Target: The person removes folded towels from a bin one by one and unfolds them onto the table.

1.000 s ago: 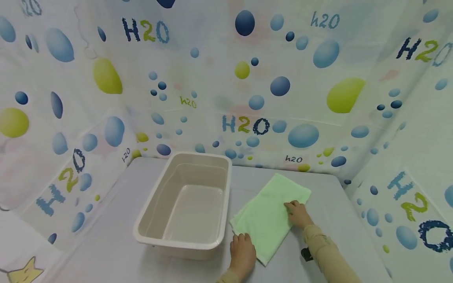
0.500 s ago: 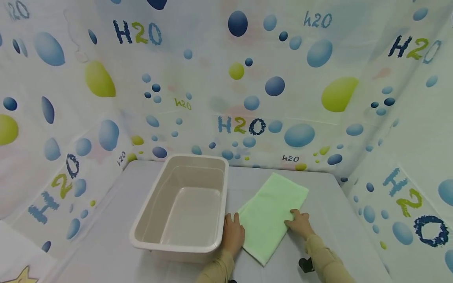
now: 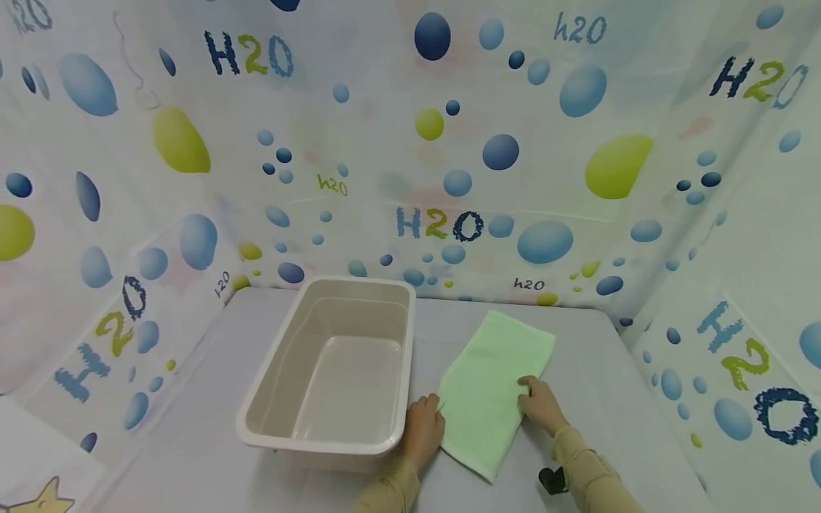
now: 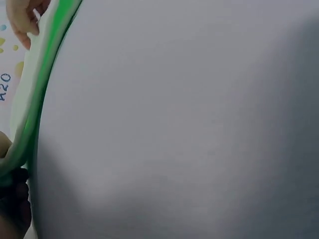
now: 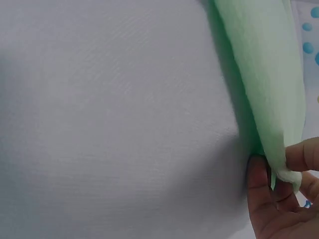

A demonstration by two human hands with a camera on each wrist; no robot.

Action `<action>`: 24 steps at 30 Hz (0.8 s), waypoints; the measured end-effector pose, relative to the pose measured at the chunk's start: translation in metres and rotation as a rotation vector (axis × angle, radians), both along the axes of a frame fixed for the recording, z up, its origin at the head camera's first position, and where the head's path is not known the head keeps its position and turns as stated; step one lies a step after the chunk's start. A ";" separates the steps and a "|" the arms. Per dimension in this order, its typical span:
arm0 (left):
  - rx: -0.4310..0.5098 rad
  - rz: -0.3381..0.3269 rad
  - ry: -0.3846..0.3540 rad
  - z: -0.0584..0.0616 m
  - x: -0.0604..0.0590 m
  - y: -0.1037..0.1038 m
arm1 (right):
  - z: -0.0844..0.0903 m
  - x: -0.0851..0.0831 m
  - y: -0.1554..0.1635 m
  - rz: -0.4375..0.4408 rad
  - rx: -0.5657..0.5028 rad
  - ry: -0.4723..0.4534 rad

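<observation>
Folded green towel (image 3: 492, 388) lies flat on the table (image 3: 596, 370) just right of the beige tub (image 3: 333, 370), left hand (image 3: 423, 427) and right hand (image 3: 541, 405) each pinching a side edge, apparently mid-fold; next move likely calls for an even lift

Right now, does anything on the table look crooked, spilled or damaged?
Nothing spilled or damaged. The folded green towel lies askew to the beige tub; both hands pinch its side edges.
</observation>
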State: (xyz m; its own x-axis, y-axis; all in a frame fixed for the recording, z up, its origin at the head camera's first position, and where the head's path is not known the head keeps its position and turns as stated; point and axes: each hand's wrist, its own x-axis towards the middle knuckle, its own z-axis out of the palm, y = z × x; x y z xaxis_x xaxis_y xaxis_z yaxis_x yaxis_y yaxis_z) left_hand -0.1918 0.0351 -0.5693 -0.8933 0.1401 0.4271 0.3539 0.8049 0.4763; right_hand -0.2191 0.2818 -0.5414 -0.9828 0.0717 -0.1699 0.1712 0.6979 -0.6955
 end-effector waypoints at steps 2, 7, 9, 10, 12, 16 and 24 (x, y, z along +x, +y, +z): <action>0.017 -0.015 -0.040 -0.001 0.004 -0.001 | 0.001 -0.001 0.000 -0.001 0.003 -0.002; -0.060 -0.046 -0.115 0.001 0.020 0.000 | 0.001 -0.003 0.000 0.001 0.008 -0.001; -0.087 -0.066 -0.116 0.003 0.028 0.001 | 0.000 -0.004 0.001 0.008 0.023 0.016; -0.101 -0.078 -0.110 0.005 0.033 0.002 | 0.000 -0.005 0.002 0.015 0.031 0.023; -0.118 -0.108 -0.097 0.008 0.041 0.004 | -0.001 -0.007 0.003 0.036 0.047 0.038; -0.133 -0.172 -0.126 0.013 0.054 0.007 | 0.001 -0.012 0.004 0.082 0.089 0.064; -0.158 -0.159 -0.153 0.011 0.061 0.007 | 0.006 -0.020 0.004 0.130 0.156 0.020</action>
